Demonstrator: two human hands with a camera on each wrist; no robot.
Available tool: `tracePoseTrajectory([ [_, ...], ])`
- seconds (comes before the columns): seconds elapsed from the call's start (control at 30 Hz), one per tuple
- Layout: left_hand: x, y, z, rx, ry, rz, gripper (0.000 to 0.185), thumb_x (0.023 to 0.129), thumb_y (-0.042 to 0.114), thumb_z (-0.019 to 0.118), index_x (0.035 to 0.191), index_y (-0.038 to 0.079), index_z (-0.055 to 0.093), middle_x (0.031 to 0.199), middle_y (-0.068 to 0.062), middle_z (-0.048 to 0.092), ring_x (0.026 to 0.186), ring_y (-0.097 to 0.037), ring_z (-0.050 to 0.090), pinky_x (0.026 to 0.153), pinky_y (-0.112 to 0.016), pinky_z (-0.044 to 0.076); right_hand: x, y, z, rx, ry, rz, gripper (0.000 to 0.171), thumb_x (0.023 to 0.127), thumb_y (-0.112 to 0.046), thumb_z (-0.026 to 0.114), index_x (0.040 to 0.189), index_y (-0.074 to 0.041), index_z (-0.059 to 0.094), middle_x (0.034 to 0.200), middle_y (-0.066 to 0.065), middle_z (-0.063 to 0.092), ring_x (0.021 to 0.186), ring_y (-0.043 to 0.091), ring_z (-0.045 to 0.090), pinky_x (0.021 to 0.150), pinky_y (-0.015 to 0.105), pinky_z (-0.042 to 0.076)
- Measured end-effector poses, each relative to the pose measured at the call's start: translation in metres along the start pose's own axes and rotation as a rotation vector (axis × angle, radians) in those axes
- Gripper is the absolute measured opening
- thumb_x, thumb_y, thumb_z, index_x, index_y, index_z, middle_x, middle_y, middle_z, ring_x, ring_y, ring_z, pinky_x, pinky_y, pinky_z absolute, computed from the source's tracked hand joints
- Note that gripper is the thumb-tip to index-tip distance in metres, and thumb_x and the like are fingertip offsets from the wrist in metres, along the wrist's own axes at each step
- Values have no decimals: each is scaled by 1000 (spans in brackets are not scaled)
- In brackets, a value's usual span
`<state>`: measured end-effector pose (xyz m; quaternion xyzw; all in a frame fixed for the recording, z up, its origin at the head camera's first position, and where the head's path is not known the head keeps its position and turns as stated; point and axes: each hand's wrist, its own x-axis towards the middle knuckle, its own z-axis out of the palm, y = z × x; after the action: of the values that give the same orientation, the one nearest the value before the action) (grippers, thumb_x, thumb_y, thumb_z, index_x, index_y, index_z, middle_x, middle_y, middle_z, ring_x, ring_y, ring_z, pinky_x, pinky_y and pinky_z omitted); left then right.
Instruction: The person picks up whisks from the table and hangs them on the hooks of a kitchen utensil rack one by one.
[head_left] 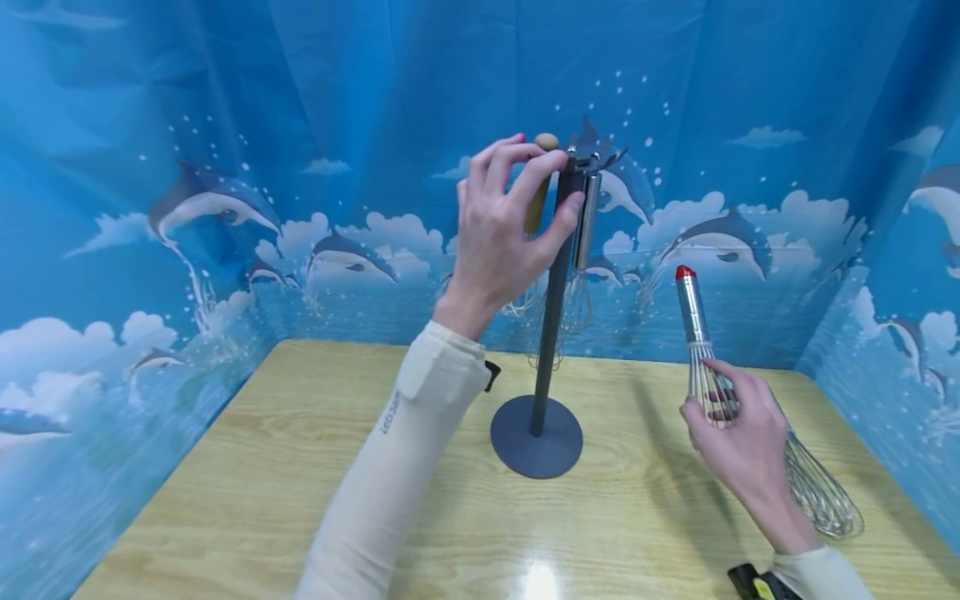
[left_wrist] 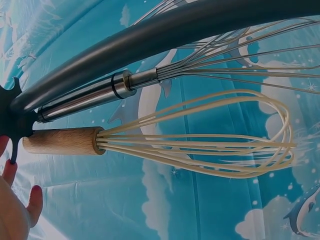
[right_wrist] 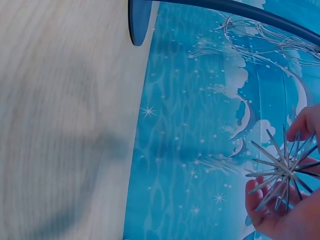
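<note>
Head view | stand (head_left: 551,333) top is being pinched by left grip (head_left: 506,233) | steel whisk (head_left: 750,417) is being held by right grip (head_left: 738,442), fingers curled around wires

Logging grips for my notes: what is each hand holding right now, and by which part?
The right hand grips a metal whisk by its wires, handle pointing up. The left hand pinches the top of the grey stand.

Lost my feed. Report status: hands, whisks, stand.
Left hand grips stand top, two whisks hanging there. Right hand holds red-capped whisk by its wires, handle up. Nothing between it and the stand.
</note>
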<state>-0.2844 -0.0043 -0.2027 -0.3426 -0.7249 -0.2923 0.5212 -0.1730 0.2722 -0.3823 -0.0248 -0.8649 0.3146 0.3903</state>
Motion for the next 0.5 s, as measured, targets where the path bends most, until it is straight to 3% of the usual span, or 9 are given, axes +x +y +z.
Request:
tracePoseTrajectory([
  [0.27,0,0,2,-3,13,0,37,99,37,64,127,13,68,132,-12,61,140,-30,43,112,-43,36,2,-5,0,82,76,-71,51,78,3,72,128,-6,69,114,18,68,78,-14,53,64,-1,42],
  [0.5,0,0,4,3,17,-5,38,99,38,63,127,13,67,133,-11,60,140,-30,42,112,-43,35,8,-14,-4,170,131,-212,51,77,4,71,128,1,68,114,21,66,84,-14,55,70,-1,42],
])
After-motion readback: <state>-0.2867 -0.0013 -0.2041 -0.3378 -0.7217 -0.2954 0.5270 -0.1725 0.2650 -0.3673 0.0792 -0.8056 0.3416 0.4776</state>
